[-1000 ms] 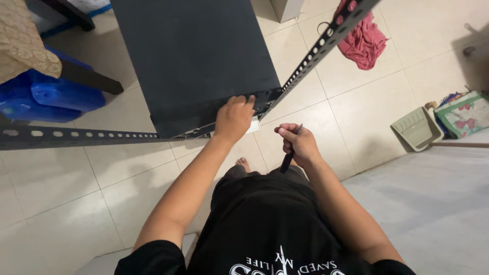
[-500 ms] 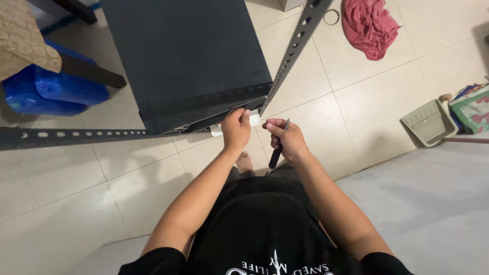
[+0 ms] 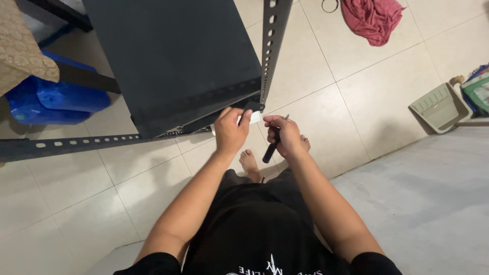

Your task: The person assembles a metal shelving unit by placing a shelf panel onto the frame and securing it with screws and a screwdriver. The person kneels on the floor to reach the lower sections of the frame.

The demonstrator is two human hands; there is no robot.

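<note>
Head view, looking down past a black shirt at both forearms. Left hand (image 3: 232, 133) at frame centre, fingers curled, thumb and forefinger pinched at the corner of a dark metal shelf panel (image 3: 173, 61) where it meets a perforated black upright (image 3: 271, 46); a small white piece (image 3: 254, 118) shows just under the fingertips, touching them, its shape mostly covered by the hand, kind not made out. Right hand (image 3: 285, 136) just beside the left, closed around a slim black tool (image 3: 271, 150) that points down and left out of the fist; a thin light tip shows above the knuckles, but whether it belongs to the tool cannot be told. Shelf panel fills upper centre of frame, its top edge cut off. A second perforated rail (image 3: 76, 145) runs from the left edge toward the corner, its left end cut off by the frame. What fastens the corner is hidden behind the left hand's fingers. One bare foot (image 3: 249, 163) visible on the tile floor (image 3: 326, 102) between the forearms; toes of the other peek out behind the right hand. Upper left: blue plastic container (image 3: 51, 102), partly under a beige patterned cloth (image 3: 20, 51). Upper right: red cloth (image 3: 374, 18) heaped on the tiles, a dark ring near it, too small to identify. Right edge: grey-green dustpan (image 3: 438, 107), and a box cut off by the frame.
</note>
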